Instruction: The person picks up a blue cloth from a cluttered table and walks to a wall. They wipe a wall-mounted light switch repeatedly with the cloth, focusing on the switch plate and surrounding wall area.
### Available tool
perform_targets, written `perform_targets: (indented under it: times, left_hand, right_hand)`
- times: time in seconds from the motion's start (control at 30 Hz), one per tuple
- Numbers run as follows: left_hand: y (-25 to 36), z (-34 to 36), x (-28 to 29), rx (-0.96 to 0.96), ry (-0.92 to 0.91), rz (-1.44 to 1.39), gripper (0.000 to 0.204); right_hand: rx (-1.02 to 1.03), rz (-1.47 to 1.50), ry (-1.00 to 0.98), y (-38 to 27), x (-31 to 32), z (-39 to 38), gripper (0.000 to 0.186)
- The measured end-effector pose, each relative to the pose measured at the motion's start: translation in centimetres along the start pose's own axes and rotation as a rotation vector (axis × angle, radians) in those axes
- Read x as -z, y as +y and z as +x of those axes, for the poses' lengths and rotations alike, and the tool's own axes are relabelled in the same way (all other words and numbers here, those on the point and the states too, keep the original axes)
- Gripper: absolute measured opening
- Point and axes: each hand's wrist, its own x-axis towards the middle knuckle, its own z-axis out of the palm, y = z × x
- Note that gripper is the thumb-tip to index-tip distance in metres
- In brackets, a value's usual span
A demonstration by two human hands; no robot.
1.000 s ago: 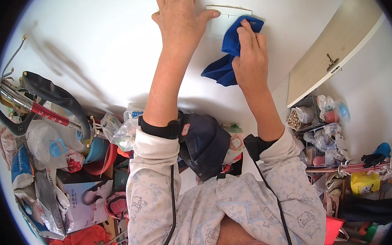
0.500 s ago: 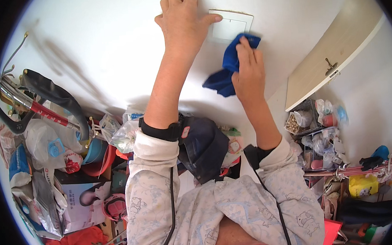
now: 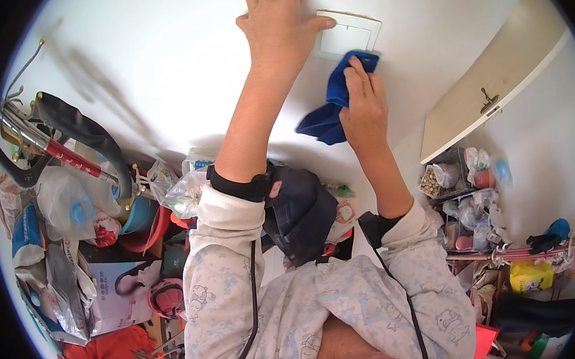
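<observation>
A white wall switch (image 3: pixel 348 39) with a square rocker sits in the white wall ahead of me. My left hand (image 3: pixel 280 32) leans on the wall to the left of it, fingers apart, its outstretched thumb lying at the plate's upper left edge. Below the plate my right hand (image 3: pixel 365 102) pinches a blue cloth (image 3: pixel 340 91). The cloth's top is pressed near the plate's lower right corner, and its loose end hangs down to the left. Part of the switch's lower edge is hidden behind the cloth.
At the left stands a metal rack-like frame with a black curved part (image 3: pixel 76 120), above bags, a red basin (image 3: pixel 147 234) and a box (image 3: pixel 120 292). A dark blue bag (image 3: pixel 299 215) is below my arms. On the right are an open door (image 3: pixel 485 82) and shelves with bagged goods (image 3: pixel 466 201).
The view has shifted slightly, so the switch and my left hand appear a little further right. My right hand with the cloth sits slightly further left against the plate.
</observation>
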Motion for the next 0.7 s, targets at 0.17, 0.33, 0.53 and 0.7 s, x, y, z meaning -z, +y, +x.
perform_targets:
  times: [0.17,0.33,0.53,0.7]
  left_hand:
    - [0.3,0.1,0.2,0.041,-0.063,0.003,0.048]
    - [0.3,0.1,0.3,-0.005,-0.008,0.010,0.047]
    - [0.2,0.0,0.2,0.012,-0.024,-0.010,0.047]
    - [0.1,0.2,0.0,0.012,-0.025,0.023,0.048]
  right_hand:
    - [0.060,0.009,0.017,-0.7,-1.7,0.5,0.032]
    - [0.074,0.039,-0.014,-1.1,-2.0,0.8,0.034]
    - [0.075,-0.017,-0.012,0.0,-0.8,0.2,0.037]
    - [0.135,0.027,0.014,-1.0,-2.4,1.3,0.031]
